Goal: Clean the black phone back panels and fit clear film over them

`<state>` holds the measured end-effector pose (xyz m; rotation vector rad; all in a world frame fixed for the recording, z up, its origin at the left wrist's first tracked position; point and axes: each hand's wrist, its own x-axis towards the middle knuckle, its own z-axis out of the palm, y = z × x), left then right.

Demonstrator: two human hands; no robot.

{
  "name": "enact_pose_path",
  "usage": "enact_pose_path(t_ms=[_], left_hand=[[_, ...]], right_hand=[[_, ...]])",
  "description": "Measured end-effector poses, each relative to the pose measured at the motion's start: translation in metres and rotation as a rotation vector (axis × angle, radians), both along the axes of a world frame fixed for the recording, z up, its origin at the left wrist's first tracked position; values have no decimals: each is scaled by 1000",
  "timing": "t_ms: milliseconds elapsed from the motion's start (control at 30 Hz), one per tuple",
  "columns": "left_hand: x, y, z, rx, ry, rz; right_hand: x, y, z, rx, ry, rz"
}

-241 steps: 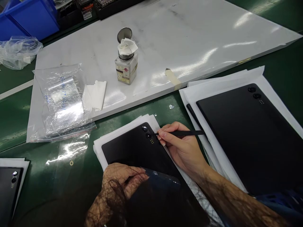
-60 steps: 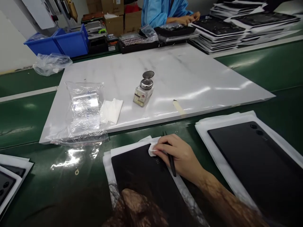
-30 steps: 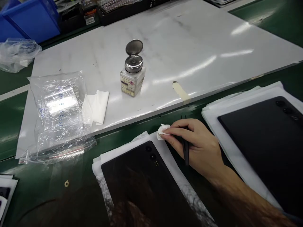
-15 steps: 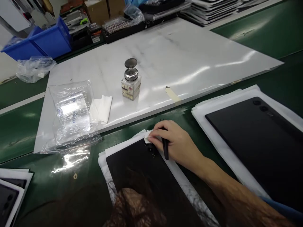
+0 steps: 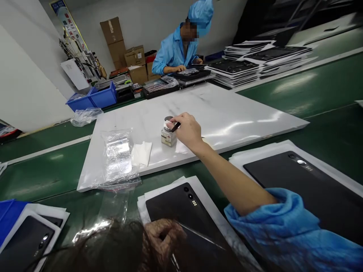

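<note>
My right hand (image 5: pixel 187 130) reaches out over the white marble slab (image 5: pixel 227 109). Its fingers are closed on a small white wipe and a black tweezer, pressed onto the top of the small solvent bottle (image 5: pixel 168 136). My left hand (image 5: pixel 161 240) rests low in the view with fingers curled on the black tablet back cover (image 5: pixel 184 211), which lies on white sheets with its camera lenses facing up. Strands of hair partly hide that hand.
A second black cover (image 5: pixel 312 189) on white paper lies to the right, another (image 5: pixel 25 245) at the lower left. Clear plastic bags (image 5: pixel 117 155) and a folded wipe (image 5: pixel 142 153) sit on the slab. A person in blue (image 5: pixel 181 49) works at the far side beside stacked covers (image 5: pixel 255 60) and blue bins (image 5: pixel 96 98).
My right hand left the tablet's camera corner and moved forward to the solvent bottle, carrying the wipe and tweezer. The head camera tilted up, showing the far bench.
</note>
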<state>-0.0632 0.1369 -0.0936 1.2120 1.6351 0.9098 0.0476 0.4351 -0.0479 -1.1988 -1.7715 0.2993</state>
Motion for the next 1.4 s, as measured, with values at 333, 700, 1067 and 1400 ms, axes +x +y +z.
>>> enact_pose_path(t_ms=[333, 700, 1067, 1400], left_hand=[[-1, 1, -5, 82, -66, 94], [2, 2, 6, 134, 28, 25], [2, 0, 7, 187, 93, 5], [3, 3, 7, 205, 170, 18]], right_hand=[[96, -159, -29, -305, 420, 544], [109, -215, -37, -539, 364, 656], [108, -223, -40, -544, 389, 659], [110, -238, -46, -337, 409, 747]])
